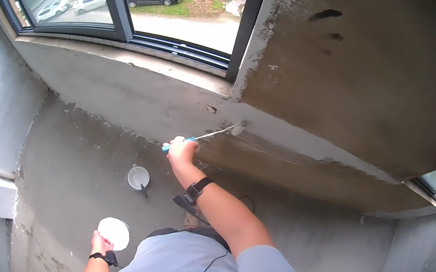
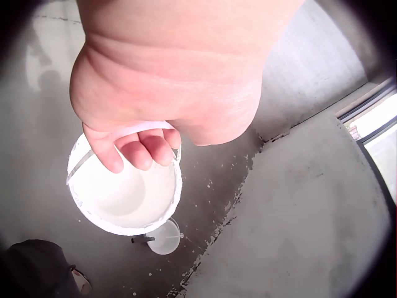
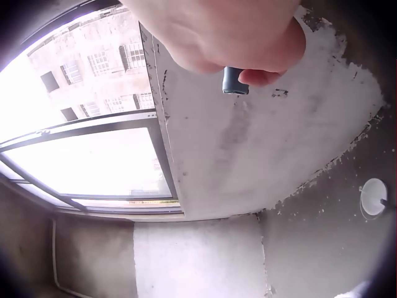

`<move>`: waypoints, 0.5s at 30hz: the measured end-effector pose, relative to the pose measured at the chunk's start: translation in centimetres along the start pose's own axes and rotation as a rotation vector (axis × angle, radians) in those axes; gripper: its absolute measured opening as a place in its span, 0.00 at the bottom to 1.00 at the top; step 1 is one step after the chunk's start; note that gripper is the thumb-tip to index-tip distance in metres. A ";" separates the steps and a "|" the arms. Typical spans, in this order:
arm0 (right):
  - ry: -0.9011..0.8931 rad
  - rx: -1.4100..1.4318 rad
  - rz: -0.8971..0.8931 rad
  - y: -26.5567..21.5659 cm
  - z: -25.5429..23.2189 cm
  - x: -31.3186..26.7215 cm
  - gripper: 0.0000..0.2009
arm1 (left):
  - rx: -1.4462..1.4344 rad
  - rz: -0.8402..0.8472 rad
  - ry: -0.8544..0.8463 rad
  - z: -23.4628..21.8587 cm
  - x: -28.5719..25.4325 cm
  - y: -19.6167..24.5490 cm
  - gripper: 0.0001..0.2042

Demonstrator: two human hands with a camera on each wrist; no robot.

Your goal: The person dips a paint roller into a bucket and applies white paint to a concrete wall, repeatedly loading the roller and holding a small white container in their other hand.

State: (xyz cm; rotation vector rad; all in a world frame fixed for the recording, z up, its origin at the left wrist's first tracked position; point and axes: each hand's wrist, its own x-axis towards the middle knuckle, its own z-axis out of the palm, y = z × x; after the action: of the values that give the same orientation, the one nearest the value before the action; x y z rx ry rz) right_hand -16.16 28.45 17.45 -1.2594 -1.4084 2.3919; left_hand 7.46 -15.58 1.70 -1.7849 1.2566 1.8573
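My right hand (image 1: 181,154) grips the blue handle (image 1: 166,148) of a small paint roller, its thin rod reaching up and right. The roller head (image 1: 237,131) lies at the wall under the window's right end. In the right wrist view the handle's end (image 3: 235,82) sticks out below the hand. My left hand (image 1: 101,244), low at the left, holds a white bucket (image 1: 127,238) at its upper edge. The left wrist view has the fingers (image 2: 141,158) curled over the bucket's near side, with whitish material inside; the thumb is hidden.
A second, smaller white bucket (image 1: 129,180) stands on the grey floor, a dark handle (image 1: 144,190) poking over its rim. Ahead is a window sill (image 1: 182,74) below a dark-framed window. Bare brownish plaster (image 1: 357,73) covers the wall at right.
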 end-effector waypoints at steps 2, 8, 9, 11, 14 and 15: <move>-0.063 -0.071 0.003 -0.1 1.3 -1.3 0.10 | -0.018 -0.004 0.041 -0.9 -0.6 -0.9 0.18; -0.019 -0.078 -0.017 0.7 2.0 -1.6 0.11 | -0.061 -0.088 0.139 -3.5 -1.4 -3.5 0.20; -0.020 -0.071 -0.007 0.8 1.3 -1.1 0.12 | -0.054 -0.091 0.135 -3.8 -1.3 -3.9 0.20; 0.030 -0.062 0.011 0.6 -0.2 0.1 0.12 | -0.052 -0.095 0.147 -4.1 -0.9 -4.4 0.20; 0.129 -0.061 0.001 -1.0 -3.4 1.0 0.13 | -0.027 -0.113 0.155 -2.9 -0.5 -4.6 0.21; 0.175 -0.073 -0.018 -1.5 -4.7 1.0 0.13 | -0.028 -0.122 0.155 -2.6 -0.4 -4.4 0.21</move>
State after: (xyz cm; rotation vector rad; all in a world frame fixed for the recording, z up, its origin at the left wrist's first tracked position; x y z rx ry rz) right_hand -14.06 32.97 16.86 -1.4275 -1.4600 2.1755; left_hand 12.39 -14.76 0.75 -2.0064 1.1489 1.7074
